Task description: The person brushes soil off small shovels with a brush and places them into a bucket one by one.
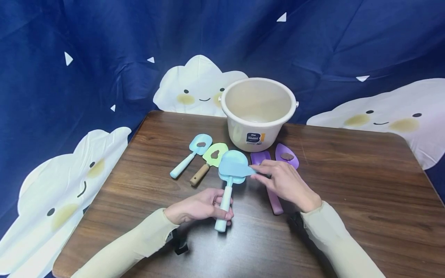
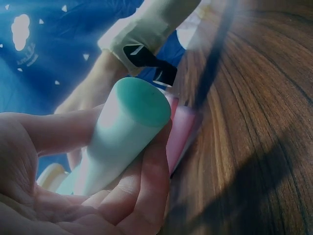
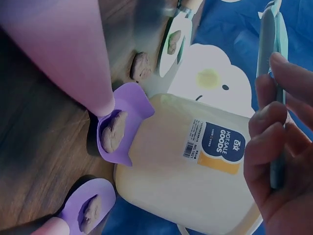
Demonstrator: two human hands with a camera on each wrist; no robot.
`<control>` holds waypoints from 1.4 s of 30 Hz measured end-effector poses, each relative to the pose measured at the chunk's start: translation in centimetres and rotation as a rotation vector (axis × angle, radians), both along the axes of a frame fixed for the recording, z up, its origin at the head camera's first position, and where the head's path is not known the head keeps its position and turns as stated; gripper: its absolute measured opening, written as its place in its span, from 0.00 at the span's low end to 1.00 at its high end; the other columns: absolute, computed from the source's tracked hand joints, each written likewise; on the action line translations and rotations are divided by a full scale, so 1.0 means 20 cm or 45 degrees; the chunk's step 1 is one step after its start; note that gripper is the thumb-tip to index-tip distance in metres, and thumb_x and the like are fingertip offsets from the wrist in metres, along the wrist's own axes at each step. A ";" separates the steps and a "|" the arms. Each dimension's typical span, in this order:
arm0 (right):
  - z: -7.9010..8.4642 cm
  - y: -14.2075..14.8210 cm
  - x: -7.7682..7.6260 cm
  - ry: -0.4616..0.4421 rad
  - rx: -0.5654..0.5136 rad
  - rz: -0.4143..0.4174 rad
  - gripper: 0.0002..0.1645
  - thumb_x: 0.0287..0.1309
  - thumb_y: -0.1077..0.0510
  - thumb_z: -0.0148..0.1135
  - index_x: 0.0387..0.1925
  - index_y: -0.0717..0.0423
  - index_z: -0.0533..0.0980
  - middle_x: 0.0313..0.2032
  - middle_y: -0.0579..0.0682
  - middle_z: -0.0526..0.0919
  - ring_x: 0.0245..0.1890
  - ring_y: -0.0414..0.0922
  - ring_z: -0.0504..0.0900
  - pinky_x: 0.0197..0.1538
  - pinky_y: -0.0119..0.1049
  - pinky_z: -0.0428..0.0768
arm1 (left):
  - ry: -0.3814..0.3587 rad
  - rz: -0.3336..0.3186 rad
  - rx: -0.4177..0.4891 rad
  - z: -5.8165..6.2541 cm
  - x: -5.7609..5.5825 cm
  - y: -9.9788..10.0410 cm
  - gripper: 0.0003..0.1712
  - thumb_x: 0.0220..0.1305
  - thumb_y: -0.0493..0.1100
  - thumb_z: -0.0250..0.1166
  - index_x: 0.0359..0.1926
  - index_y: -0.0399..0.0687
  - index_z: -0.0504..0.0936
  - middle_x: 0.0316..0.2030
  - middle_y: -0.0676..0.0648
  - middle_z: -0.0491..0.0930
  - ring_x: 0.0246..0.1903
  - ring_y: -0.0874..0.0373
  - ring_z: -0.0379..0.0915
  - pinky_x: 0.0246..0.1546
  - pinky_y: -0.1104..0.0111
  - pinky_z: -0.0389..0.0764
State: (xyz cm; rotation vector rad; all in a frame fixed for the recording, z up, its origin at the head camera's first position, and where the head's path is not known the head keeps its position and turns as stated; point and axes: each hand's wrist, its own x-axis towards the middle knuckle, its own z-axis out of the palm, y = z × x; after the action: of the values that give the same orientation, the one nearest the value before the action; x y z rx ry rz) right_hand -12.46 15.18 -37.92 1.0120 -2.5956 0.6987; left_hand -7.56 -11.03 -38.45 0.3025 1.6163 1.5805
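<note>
My left hand [image 1: 203, 206] grips the pale mint handle of a light-blue toy shovel [image 1: 233, 156], held above the table with its blade pointing away from me. In the left wrist view, thumb and fingers wrap around the handle [image 2: 120, 132], whose green end faces the camera. My right hand [image 1: 285, 181] pinches the narrow end of a flat light-blue scraper-like piece [image 1: 236, 170], which lies across the shovel's blade in the head view. The right wrist view shows that flat piece [image 3: 277, 161] edge-on between thumb and fingers. Part of the blade is hidden behind it.
A white bucket [image 1: 257, 133] stands at the back. Left of the hands lie a blue shovel [image 1: 182, 165] and a green shovel [image 1: 212, 154] with a wooden-looking handle. Two purple shovels [image 1: 274, 199] [image 3: 103, 188] lie near the bucket. Brown lumps sit on blades; another lump [image 3: 142, 67] lies on the table.
</note>
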 end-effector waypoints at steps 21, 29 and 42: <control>0.00 0.04 -0.05 0.286 -0.009 -0.255 0.15 0.54 0.53 0.69 0.44 0.49 0.84 0.25 0.41 0.77 0.18 0.39 0.68 0.18 0.34 0.66 | -0.015 -0.037 0.012 0.00 0.01 -0.01 0.18 0.57 0.27 0.63 0.47 0.27 0.69 0.32 0.46 0.82 0.33 0.56 0.83 0.41 0.67 0.83; 0.01 0.03 -0.03 0.252 -0.133 -0.244 0.13 0.51 0.56 0.71 0.41 0.51 0.83 0.23 0.40 0.74 0.19 0.37 0.66 0.20 0.31 0.66 | 0.008 0.009 -0.013 -0.01 0.00 -0.02 0.22 0.57 0.28 0.64 0.51 0.26 0.67 0.33 0.44 0.82 0.32 0.55 0.83 0.42 0.66 0.83; 0.03 -0.03 0.05 0.104 -0.120 -0.034 0.15 0.52 0.57 0.71 0.43 0.54 0.83 0.30 0.42 0.80 0.25 0.37 0.73 0.27 0.28 0.74 | -0.035 0.040 0.035 0.00 -0.02 -0.01 0.20 0.59 0.26 0.61 0.51 0.25 0.66 0.33 0.45 0.80 0.33 0.56 0.81 0.43 0.63 0.84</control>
State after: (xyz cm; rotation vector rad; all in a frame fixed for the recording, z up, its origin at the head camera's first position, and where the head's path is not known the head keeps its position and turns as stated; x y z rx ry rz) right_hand -11.45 14.55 -37.32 0.9555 -2.4773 0.7497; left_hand -7.96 -11.23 -38.50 0.2698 1.5866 1.6250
